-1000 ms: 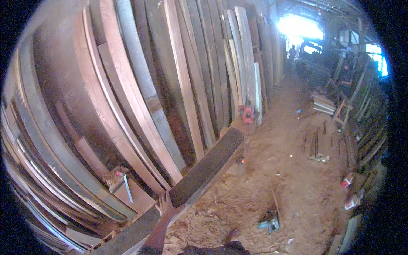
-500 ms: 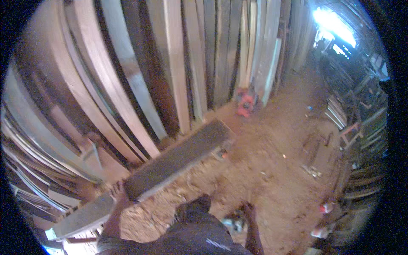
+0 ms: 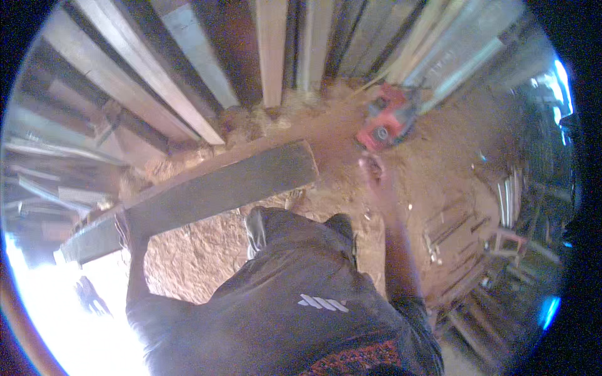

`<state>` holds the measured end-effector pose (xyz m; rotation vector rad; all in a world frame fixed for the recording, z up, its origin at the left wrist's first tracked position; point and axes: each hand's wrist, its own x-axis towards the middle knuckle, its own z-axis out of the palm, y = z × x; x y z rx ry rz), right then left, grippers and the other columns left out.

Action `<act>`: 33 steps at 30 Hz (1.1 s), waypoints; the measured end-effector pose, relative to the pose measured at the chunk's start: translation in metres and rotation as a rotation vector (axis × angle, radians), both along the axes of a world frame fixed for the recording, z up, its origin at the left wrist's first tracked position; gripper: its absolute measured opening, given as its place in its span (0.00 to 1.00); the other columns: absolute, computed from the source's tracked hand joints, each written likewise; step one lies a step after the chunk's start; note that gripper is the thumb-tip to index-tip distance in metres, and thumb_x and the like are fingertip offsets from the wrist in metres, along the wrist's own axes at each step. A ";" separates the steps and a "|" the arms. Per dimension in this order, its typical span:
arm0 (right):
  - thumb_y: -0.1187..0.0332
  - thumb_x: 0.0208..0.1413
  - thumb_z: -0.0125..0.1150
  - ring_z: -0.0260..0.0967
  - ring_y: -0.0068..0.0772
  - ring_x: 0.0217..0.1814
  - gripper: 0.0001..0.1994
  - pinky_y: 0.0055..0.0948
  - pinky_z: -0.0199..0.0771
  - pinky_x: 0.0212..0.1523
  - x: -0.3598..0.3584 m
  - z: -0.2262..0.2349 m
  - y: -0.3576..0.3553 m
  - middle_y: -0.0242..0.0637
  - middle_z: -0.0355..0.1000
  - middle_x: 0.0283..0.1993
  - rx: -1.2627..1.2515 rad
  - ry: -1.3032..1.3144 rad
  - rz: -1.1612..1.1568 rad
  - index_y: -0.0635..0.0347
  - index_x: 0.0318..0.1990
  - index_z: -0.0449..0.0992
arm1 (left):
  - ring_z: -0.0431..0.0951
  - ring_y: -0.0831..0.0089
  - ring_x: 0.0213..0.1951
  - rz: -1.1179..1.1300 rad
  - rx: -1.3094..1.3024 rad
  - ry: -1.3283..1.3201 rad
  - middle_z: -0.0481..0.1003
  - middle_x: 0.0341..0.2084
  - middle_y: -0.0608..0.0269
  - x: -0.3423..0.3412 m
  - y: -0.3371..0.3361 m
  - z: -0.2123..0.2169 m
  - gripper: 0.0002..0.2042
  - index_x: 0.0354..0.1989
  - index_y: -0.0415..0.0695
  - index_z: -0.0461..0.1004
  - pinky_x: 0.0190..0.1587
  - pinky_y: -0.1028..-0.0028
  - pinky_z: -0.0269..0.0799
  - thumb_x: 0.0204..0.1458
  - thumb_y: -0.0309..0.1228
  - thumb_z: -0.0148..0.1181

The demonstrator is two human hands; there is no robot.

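Observation:
A long, thick wooden beam (image 3: 219, 189) with a dark grey face lies slanting across the ground in front of me. My left hand (image 3: 125, 232) is on the beam toward its left end, fingers wrapped over its near edge. Beyond the beam's right end sits a red and black power tool (image 3: 387, 119) with a round part on its near side; blur hides its exact kind. Just short of that tool is my right hand (image 3: 374, 172), arm stretched forward. Its fingers are smeared by motion, and I see no object in them.
Tall planks (image 3: 273, 56) lean in a row along the far side. Wood chips and shavings (image 3: 200, 263) cover the brown ground. Lengths of timber (image 3: 461, 225) lie at the right, with a small wooden frame (image 3: 508, 243) near them. Bright light floods the lower left.
My right hand has moved forward from low beside my body to near the red tool. My left hand now sits nearer the beam's left end. The view has turned and come closer.

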<state>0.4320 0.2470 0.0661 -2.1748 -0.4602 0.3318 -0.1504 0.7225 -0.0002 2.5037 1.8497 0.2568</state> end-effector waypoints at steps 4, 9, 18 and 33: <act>0.59 0.66 0.62 0.76 0.40 0.54 0.19 0.38 0.75 0.55 -0.014 0.071 0.048 0.42 0.78 0.53 -0.004 -0.288 0.149 0.61 0.58 0.75 | 0.60 0.40 0.67 0.636 -0.007 -0.689 0.40 0.74 0.31 -0.038 -0.084 -0.079 0.46 0.79 0.48 0.38 0.66 0.49 0.63 0.58 0.38 0.64; 0.56 0.66 0.60 0.69 0.55 0.65 0.24 0.47 0.67 0.65 -0.057 0.065 0.063 0.54 0.72 0.62 -0.301 -0.512 0.457 0.60 0.63 0.72 | 0.67 0.51 0.64 0.865 -0.863 -1.605 0.60 0.66 0.42 0.032 -0.259 -0.082 0.42 0.71 0.41 0.55 0.62 0.53 0.68 0.58 0.59 0.55; 0.48 0.60 0.62 0.79 0.58 0.42 0.21 0.49 0.76 0.43 -0.149 0.006 0.062 0.54 0.79 0.35 -0.185 -0.229 1.246 0.59 0.38 0.83 | 0.75 0.56 0.58 1.004 -0.598 -1.593 0.71 0.59 0.44 0.046 -0.273 -0.064 0.51 0.63 0.29 0.65 0.56 0.56 0.75 0.47 0.68 0.66; 0.42 0.60 0.59 0.79 0.61 0.38 0.28 0.48 0.77 0.39 -0.166 0.001 0.077 0.56 0.78 0.30 -0.076 -0.198 1.370 0.62 0.32 0.84 | 0.72 0.55 0.62 0.886 -0.683 -1.747 0.71 0.62 0.46 0.010 -0.401 -0.096 0.49 0.68 0.32 0.61 0.62 0.56 0.69 0.50 0.63 0.67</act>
